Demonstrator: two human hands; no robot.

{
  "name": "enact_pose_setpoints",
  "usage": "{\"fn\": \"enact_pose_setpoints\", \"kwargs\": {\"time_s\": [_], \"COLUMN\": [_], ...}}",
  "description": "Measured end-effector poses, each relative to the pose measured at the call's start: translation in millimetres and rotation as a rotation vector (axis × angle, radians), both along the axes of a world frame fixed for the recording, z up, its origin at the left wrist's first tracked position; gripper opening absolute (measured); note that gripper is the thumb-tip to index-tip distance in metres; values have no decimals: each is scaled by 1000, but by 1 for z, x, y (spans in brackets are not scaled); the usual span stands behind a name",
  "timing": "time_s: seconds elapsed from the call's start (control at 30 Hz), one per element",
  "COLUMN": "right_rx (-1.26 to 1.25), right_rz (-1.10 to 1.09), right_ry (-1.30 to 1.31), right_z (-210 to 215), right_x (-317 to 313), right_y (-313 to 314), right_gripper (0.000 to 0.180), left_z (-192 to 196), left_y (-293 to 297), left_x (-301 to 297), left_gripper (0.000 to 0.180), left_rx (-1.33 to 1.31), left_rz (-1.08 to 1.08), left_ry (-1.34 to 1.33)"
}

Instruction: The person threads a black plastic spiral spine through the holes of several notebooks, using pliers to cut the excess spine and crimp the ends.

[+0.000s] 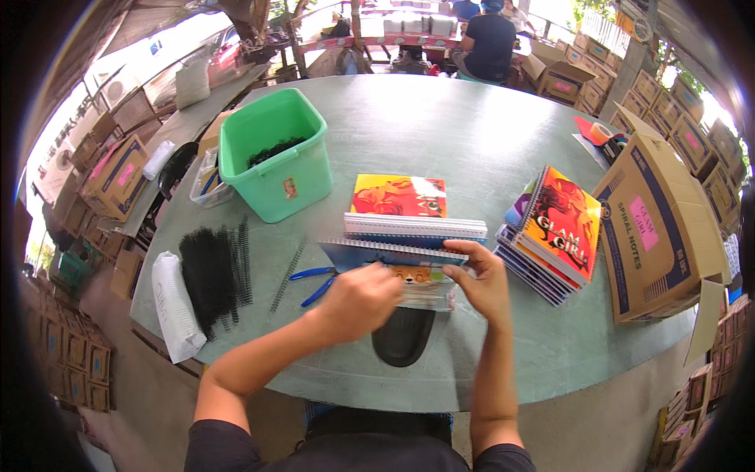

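My right hand (481,283) grips the right end of a notebook (429,258), thumb in front and fingers behind. The notebook is tilted up, its bound edge on top. My left hand (362,297) is curled at its front; whatever its fingers pinch is hidden. An orange animal picture (410,275) shows between my hands. Behind the notebook lies a pile of notebooks (415,226), near one with a red and yellow cover (397,193). Blue-handled pliers (314,274) and a loose black spiral coil (289,277) lie left of the notebook. A rounded black object (403,338) lies below it.
Black spiral coils (214,271) lie beside a white wrapped bundle (171,307) on the left. A green bin (275,177) holds more black coils. On the right are stacked spiral notebooks (560,228) and an open cardboard box (649,228). A person (489,43) sits beyond the table.
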State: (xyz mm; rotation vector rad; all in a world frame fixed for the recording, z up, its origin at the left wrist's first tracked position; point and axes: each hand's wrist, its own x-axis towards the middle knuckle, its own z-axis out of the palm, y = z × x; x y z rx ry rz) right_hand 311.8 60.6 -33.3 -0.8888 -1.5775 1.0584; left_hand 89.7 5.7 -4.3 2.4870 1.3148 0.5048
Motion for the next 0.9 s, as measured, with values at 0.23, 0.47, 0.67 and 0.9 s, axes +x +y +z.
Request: {"fn": "enact_pose_setpoints", "kwargs": {"time_s": [0.23, 0.47, 0.67, 0.9], "right_rx": [401, 318, 207, 188], "right_rz": [114, 189, 324, 320], "right_ry": [-846, -657, -610, -619], "right_z": [59, 54, 64, 63], "right_x": [-97, -158, -161, -159], "right_y": [1, 40, 35, 35], "right_gripper": [31, 24, 31, 32], "left_z": [-87, -40, -2, 1], "left_y": [4, -17, -8, -8], "left_x": [-110, -105, -95, -94], "left_gripper": [53, 30, 32, 32], "left_rx": [-61, -492, -715, -687], "left_rz": [298, 531, 546, 555], "left_ry": [206, -332, -847, -749]}}
